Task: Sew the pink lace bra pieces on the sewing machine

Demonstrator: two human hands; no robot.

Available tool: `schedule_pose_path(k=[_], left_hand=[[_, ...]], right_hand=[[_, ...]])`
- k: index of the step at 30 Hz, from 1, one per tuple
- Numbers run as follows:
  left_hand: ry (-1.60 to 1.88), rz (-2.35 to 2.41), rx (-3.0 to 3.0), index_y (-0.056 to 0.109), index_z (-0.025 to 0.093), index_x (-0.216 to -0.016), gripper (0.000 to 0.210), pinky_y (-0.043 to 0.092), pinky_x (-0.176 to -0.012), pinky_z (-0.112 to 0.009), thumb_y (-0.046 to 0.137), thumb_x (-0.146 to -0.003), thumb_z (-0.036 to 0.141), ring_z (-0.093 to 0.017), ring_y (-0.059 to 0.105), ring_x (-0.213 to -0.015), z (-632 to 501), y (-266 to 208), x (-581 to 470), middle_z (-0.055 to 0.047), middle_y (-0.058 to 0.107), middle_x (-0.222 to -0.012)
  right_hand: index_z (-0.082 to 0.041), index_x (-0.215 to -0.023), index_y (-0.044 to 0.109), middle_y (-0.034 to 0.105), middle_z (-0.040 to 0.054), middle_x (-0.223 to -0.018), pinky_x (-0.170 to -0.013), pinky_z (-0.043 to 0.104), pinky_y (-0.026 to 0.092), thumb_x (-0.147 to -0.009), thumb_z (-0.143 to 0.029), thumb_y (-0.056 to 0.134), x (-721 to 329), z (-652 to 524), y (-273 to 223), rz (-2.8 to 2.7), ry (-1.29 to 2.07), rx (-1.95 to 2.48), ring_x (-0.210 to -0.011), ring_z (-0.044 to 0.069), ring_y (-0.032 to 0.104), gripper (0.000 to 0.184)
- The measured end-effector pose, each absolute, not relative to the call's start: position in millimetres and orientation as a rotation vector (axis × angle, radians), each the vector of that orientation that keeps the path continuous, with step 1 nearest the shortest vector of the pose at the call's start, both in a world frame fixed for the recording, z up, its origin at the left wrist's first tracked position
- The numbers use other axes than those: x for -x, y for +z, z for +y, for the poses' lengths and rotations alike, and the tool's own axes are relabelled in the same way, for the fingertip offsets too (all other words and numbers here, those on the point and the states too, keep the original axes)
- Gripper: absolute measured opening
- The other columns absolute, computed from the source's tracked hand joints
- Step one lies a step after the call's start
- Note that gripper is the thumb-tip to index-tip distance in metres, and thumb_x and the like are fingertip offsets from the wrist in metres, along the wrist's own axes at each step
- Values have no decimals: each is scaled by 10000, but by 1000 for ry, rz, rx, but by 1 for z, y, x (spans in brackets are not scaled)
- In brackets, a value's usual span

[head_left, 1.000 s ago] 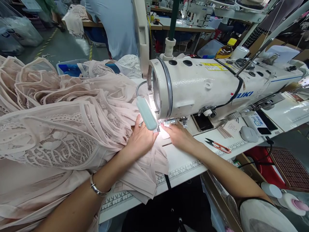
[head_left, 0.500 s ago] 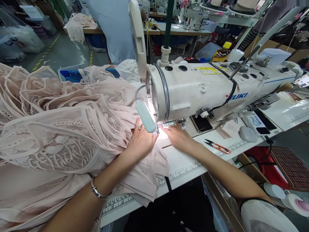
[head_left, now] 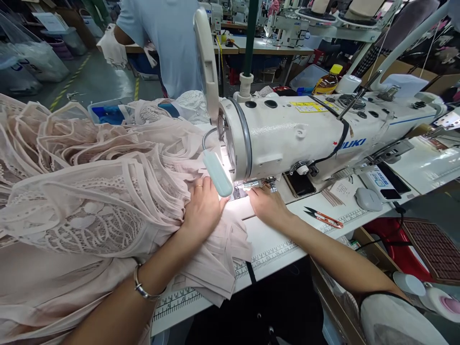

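My left hand (head_left: 203, 206) lies at the edge of a heap of pale pink lace garments (head_left: 108, 206), left of the needle. Its fingers are curled into the pale pink fabric, and the thumb points toward the presser foot. On the other side, my right hand (head_left: 268, 206) has its fingers together at the edge of the fabric piece (head_left: 240, 208) under the sewing machine (head_left: 283, 134). Those fingertips are partly hidden by the metal parts near the needle. A small pale green lamp (head_left: 218, 173) lights the spot and covers part of the needle area.
Orange-handled thread snips (head_left: 324, 217) lie right of my right forearm. A phone (head_left: 299, 184), a white case (head_left: 369, 199) and paper with thin strips (head_left: 339, 190) rest on the machine table. A ruler tape (head_left: 276, 254) runs along the front edge. Behind stands a person in light blue (head_left: 161, 48).
My left hand has drawn slightly back and left from the needle, its fingers now more curled into the fabric. My right hand stays nearly in place. The person behind has shifted, showing an arm.
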State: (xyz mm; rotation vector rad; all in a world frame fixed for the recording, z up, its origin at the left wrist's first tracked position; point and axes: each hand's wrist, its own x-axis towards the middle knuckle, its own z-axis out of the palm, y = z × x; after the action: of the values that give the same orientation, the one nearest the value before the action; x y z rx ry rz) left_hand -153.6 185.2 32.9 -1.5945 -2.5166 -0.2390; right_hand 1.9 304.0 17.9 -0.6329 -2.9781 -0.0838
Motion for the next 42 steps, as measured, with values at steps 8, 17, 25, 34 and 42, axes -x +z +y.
schedule_pose_path(k=[8, 17, 25, 34, 42], left_hand=[[148, -2108, 1998, 652, 129, -786, 227, 468, -735, -418, 481, -929, 84, -288, 596, -810, 145, 66, 129, -111, 610, -784], [637, -2265, 3046, 733, 204, -797, 162, 410, -627, -295, 769, -861, 348, -207, 669, -734, 79, 95, 120, -19, 735, -822], [49, -2095, 2254, 621, 109, -1272, 343, 527, -899, -414, 453, -974, 87, -294, 664, -1102, 115, 57, 120, -164, 690, -1199], [591, -1908, 2006, 378, 223, -1577, 767, 516, -548, -317, 389, -856, -36, -249, 680, -687, 112, 41, 113, -165, 725, -992], [227, -1680, 2118, 732, 9, -1099, 433, 530, -786, -443, 366, -874, -39, -347, 653, -985, 144, 51, 113, -263, 684, -1112]], right_hand=[[-150, -1161, 637, 676, 124, -1015, -843, 377, 432, -1019, -173, 405, -4, 297, 20, -2857, 253, 431, -879, 253, 582, 274], [-208, -797, 503, 587, 2, -793, -692, 300, 359, -824, -179, 747, -8, 275, 29, -2834, 852, 562, -743, 175, 494, 247], [-211, -846, 551, 520, -47, -740, -538, 247, 349, -783, -330, 695, -30, 284, 31, -2194, 1877, 779, -619, 119, 474, 197], [-205, -1151, 657, 641, -10, -674, -583, 278, 433, -962, -278, 497, -89, 295, 54, -2529, 1051, 1219, -556, 149, 550, 259], [-130, -936, 695, 684, 183, -978, -790, 438, 512, -882, -274, 589, -183, 378, 63, -2428, -79, 1532, -934, 335, 648, 186]])
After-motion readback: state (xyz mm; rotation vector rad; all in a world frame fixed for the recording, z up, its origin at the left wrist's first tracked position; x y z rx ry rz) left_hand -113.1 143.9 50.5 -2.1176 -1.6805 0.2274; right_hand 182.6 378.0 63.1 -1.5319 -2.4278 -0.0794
